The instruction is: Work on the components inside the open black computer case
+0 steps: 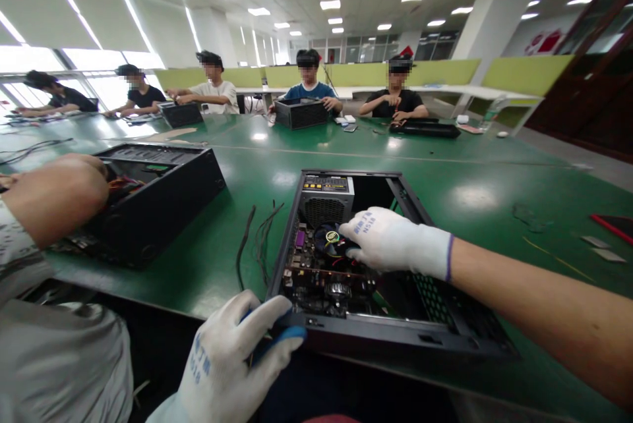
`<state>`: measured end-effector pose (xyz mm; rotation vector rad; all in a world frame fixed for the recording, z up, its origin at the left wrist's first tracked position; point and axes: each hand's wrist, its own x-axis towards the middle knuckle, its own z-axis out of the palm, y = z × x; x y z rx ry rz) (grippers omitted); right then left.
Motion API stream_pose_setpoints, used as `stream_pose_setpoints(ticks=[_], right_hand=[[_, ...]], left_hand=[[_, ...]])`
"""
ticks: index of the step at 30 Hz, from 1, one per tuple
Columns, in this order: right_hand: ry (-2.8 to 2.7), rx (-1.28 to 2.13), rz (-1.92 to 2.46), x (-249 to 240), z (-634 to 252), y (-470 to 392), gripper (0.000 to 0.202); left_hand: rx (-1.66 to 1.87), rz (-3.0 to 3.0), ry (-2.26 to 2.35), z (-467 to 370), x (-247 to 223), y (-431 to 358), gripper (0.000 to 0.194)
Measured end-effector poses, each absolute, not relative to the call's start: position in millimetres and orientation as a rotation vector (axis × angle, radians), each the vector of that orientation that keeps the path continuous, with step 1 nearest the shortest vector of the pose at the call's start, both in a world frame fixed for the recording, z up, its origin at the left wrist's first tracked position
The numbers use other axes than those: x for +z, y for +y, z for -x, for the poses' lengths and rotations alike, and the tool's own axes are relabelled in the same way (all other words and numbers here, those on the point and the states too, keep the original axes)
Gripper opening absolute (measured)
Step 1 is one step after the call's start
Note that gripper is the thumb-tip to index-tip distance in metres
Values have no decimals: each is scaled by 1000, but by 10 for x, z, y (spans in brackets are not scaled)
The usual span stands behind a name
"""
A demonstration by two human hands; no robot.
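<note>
An open black computer case (366, 327) lies on its side in front of me. My left hand (237, 350), in a white glove with blue on the inner side, grips the near left corner of its frame, thumb and fingers on either side of the edge. Inside the case, my gloved right hand (380, 238) has its thumb and fingers closed at the right side of a black cooling fan (327, 238) with a round hub label. The fingertips are partly hidden. Behind the fan sits a power supply (327, 197); nearer me is a circuit board with a ribbed round part (338, 292).
Left of the case lie dark cables (264, 238). A co-worker's arm (59, 196) reaches into another case (168, 205) at my left. Several people sit across the green table (475, 196). A yellow wire (556, 257) and a red-edged dark object (613, 228) lie at right.
</note>
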<state>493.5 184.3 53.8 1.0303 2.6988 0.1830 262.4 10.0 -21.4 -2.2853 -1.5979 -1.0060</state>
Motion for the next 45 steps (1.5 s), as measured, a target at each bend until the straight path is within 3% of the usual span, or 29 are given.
stream_pose_setpoints(ticks=[7, 14, 19, 30, 45], right_hand=[[2285, 320, -947, 557, -5205, 1880, 20], [2452, 246, -971, 563, -5107, 1983, 43], [2606, 295, -867, 400, -4954, 2095, 45], [2612, 428, -798, 218, -4840, 2112, 24], [2728, 455, -561, 149, -4887, 2103, 22]], left_hand=[[-1023, 2297, -1616, -2622, -250, 89, 30], [-1039, 2286, -1622, -2624, -274, 77, 31], [-1025, 2296, -1577, -2627, -223, 100, 29], [-1040, 2270, -1568, -2648, -205, 98, 30], [-1028, 2245, -1579, -2661, -219, 90, 31]])
